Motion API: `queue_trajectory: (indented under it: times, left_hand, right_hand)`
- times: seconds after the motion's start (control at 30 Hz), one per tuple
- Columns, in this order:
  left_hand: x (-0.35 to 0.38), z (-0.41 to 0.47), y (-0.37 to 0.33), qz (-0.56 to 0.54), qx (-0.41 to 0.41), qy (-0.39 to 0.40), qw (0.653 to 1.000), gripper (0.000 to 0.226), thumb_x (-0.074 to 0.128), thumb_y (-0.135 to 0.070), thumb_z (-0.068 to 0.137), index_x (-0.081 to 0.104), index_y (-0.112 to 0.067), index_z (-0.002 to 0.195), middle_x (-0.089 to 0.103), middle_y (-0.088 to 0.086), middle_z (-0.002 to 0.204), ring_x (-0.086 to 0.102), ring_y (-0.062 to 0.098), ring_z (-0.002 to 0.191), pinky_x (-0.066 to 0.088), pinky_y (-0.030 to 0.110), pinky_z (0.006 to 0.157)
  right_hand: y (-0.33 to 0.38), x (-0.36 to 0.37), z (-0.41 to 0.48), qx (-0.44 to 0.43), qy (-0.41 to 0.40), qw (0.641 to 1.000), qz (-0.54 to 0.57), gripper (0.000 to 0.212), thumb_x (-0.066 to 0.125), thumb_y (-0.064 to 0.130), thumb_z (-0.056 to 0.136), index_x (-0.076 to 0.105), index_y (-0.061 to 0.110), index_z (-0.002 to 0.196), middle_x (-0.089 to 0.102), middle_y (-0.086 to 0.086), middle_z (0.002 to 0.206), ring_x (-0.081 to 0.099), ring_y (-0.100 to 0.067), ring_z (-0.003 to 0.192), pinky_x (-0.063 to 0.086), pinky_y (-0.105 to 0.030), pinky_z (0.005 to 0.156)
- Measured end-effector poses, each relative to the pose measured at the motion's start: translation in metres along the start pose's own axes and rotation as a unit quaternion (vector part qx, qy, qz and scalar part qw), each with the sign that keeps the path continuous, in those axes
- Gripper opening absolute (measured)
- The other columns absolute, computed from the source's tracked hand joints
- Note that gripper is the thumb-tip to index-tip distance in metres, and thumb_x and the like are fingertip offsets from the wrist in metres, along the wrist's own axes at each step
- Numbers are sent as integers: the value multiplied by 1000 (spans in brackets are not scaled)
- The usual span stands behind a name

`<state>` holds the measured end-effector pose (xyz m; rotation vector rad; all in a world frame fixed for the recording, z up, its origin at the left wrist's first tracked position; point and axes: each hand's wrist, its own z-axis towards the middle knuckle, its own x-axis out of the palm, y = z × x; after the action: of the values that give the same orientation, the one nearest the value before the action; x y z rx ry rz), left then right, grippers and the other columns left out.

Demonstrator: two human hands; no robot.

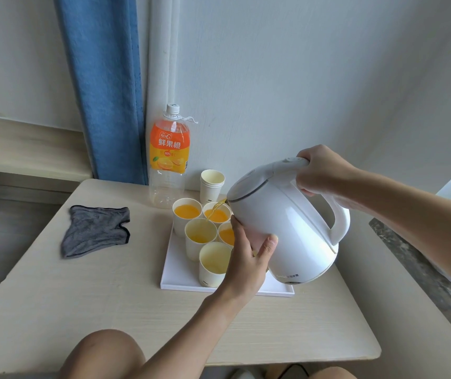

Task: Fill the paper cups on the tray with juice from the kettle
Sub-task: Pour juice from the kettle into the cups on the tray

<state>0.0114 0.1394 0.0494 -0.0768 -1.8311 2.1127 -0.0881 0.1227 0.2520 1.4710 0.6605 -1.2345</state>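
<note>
A white kettle [287,222] hangs tilted to the left above the white tray [176,272]. My right hand [320,169] grips its handle at the top. My left hand [249,255] presses against the kettle's lower side with fingers and thumb spread. A thin orange stream runs from the spout into the middle-left cup [200,239], which holds a little juice. Three cups hold orange juice: back left [187,214], back right [217,214], and one [227,235] partly hidden by my left hand. The nearest cup [213,263] looks empty.
A nearly empty orange juice bottle [169,160] stands at the table's back by the blue curtain. Beside it is a stack of spare paper cups [212,186]. A grey cloth [95,231] lies left of the tray. My knees show below the table's front edge.
</note>
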Motion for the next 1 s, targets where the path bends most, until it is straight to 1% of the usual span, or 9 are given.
queue_trajectory:
  times: [0.1, 0.23, 0.37, 0.53, 0.7, 0.83, 0.93, 1.0]
  left_hand:
    - [0, -1, 0, -7, -8, 0, 1000, 80, 65, -36, 92, 20, -30, 157, 51, -9, 148, 57, 13, 133, 45, 50, 115]
    - [0, -1, -2, -12, -15, -1, 1000, 84, 66, -40, 90, 19, -29, 159, 50, -7, 150, 57, 14, 134, 46, 52, 114]
    - [0, 0, -3, -11, -15, -2, 1000, 82, 65, -38, 91, 19, -29, 158, 50, -7, 148, 57, 15, 133, 46, 52, 113]
    - [-1, 0, -1, -13, -14, -1, 1000, 78, 65, -34, 94, 20, -29, 158, 50, -6, 148, 57, 17, 133, 46, 54, 114]
    - [-2, -1, -1, -9, -15, -3, 1000, 78, 65, -32, 96, 19, -29, 159, 50, -4, 148, 58, 22, 132, 46, 54, 113]
    - [-2, 0, -1, -10, -16, 0, 1000, 71, 63, -21, 102, 20, -27, 158, 50, -3, 148, 58, 21, 131, 47, 52, 112]
    - [-3, -1, -2, -8, -13, -5, 1000, 70, 63, -19, 103, 21, -26, 158, 51, -2, 148, 58, 20, 131, 47, 52, 112]
    - [-2, -2, -3, -7, -13, -6, 1000, 69, 63, -18, 103, 21, -27, 157, 51, -2, 147, 59, 20, 130, 48, 51, 111]
  right_hand:
    - [0, 1, 0, 3, 5, 1000, -4, 23, 41, -11, 66, 48, 11, 65, 41, -4, 62, 33, -20, 56, 22, -22, 48]
    - [-1, 1, 0, 6, 4, 1000, -3, 23, 42, -12, 65, 48, 10, 65, 41, -5, 62, 33, -22, 58, 22, -23, 49]
    - [2, 0, 1, 1, 7, 1000, -13, 23, 41, -11, 66, 49, 10, 68, 42, -5, 63, 34, -21, 57, 24, -23, 49]
    - [3, 1, 1, 0, 12, 1000, -24, 23, 43, -11, 65, 47, 12, 66, 43, -5, 64, 34, -21, 57, 24, -23, 49]
    - [5, 1, 2, 1, 12, 999, -31, 23, 43, -11, 66, 48, 12, 68, 44, -6, 65, 35, -22, 58, 24, -23, 49]
    - [6, 1, 0, 1, 14, 999, -31, 23, 42, -9, 67, 51, 11, 71, 45, -7, 67, 36, -22, 57, 25, -24, 48]
    - [8, 1, -1, -4, 15, 999, -29, 23, 41, -8, 68, 53, 10, 73, 46, -7, 68, 37, -22, 57, 26, -24, 48]
    - [8, 1, -2, -4, 16, 999, -29, 23, 41, -9, 68, 51, 11, 71, 46, -7, 68, 37, -22, 57, 26, -24, 48]
